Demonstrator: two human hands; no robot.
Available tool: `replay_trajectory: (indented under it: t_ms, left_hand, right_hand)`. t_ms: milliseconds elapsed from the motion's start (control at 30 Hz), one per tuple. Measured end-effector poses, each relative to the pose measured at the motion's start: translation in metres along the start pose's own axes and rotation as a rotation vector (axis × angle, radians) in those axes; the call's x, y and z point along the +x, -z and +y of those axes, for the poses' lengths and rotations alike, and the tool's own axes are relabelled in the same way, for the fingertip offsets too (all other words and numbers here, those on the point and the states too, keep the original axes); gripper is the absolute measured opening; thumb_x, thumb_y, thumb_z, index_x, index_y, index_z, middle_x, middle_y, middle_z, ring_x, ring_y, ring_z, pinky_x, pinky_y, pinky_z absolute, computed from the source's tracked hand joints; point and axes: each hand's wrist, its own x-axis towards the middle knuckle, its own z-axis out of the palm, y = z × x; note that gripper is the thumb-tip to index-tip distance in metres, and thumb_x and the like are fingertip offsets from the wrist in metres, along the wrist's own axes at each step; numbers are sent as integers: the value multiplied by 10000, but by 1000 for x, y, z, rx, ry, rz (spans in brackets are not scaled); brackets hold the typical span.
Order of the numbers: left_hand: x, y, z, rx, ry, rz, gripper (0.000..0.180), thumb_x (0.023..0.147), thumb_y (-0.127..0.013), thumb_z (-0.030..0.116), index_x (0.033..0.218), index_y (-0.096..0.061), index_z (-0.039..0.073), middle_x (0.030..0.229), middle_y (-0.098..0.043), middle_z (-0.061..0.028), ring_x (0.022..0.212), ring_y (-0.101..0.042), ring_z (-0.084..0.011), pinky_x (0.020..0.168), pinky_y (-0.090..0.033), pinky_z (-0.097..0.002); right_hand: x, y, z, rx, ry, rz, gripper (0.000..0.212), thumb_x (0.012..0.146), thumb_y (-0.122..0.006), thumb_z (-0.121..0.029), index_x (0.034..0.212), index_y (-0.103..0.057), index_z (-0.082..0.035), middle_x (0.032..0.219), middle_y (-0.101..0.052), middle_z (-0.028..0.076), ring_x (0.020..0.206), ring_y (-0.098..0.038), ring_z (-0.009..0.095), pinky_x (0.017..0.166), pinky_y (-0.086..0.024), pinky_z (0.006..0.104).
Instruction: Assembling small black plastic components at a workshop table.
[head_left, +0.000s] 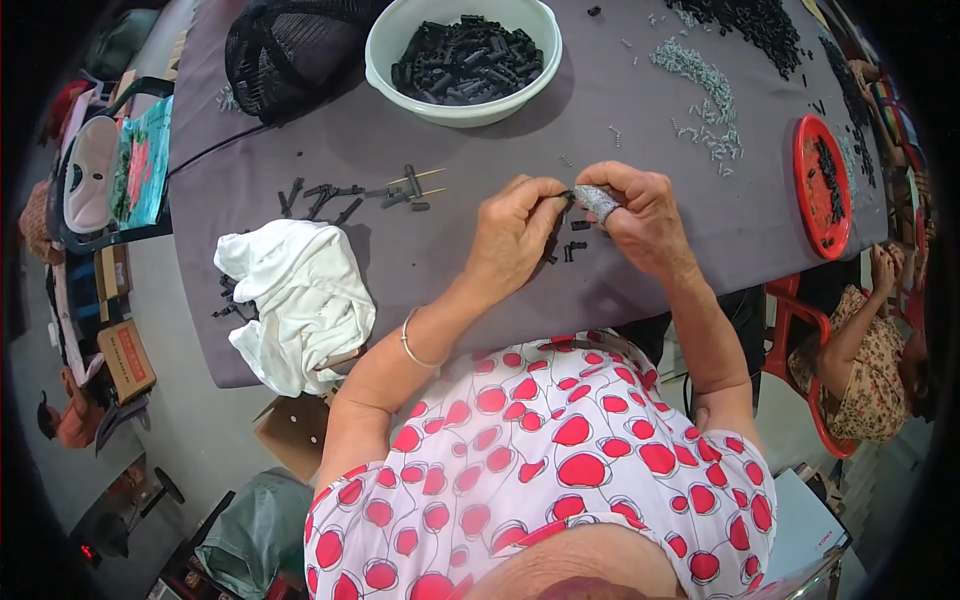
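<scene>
My left hand (515, 235) pinches a small black plastic piece (568, 197) over the table. Meeting it from the other side, my right hand (645, 215) has its fingers closed at the same piece. A grey wrap (597, 203) covers one digit of that hand. The exact shape of the held piece is hidden by my fingertips. Just below my hands lie a few loose short black plastic parts (574, 250). To the left, several black parts (335, 200) lie scattered, some beside thin wooden sticks (432, 173).
A pale bowl (465, 115) full of black parts stands at the back beside a black mesh bag (290, 60). Small grey springs (710, 95) spread at the right, near a red tray (803, 185). A white cloth (295, 300) lies front left. Another person (855, 350) sits at far right.
</scene>
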Motion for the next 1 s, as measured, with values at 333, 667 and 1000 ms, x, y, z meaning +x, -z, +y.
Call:
replay_trajectory:
  t_ms: [333, 667, 1000]
  left_hand:
    - [4, 1, 2, -283, 321, -19, 111, 861, -603, 50, 918, -630, -41, 745, -609, -62, 612, -571, -107, 538, -451, -255]
    - [14, 24, 8, -756, 518, -181, 221, 898, -597, 127, 1034, -642, -41, 887, -670, -79, 759, -626, -106, 658, -515, -204]
    - [13, 26, 4, -1006, 629, -215, 241, 904, -585, 138, 1060, -633, -39, 958, -672, -100, 828, -644, -125, 692, -533, -219]
  right_hand:
    - [-5, -13, 4, -50, 138, 135, 249, 705, -562, 44, 946, -610, -4, 791, -620, 141, 691, -624, 249, 638, -484, 319]
    - [-15, -34, 4, -303, 477, 307, 543, 639, -609, 95, 1165, -497, 18, 1034, -561, 180, 911, -584, 324, 739, -496, 367]
    - [-11, -47, 13, -301, 551, 395, 534, 627, -627, 86, 1145, -510, 30, 989, -573, 179, 847, -580, 319, 747, -495, 385]
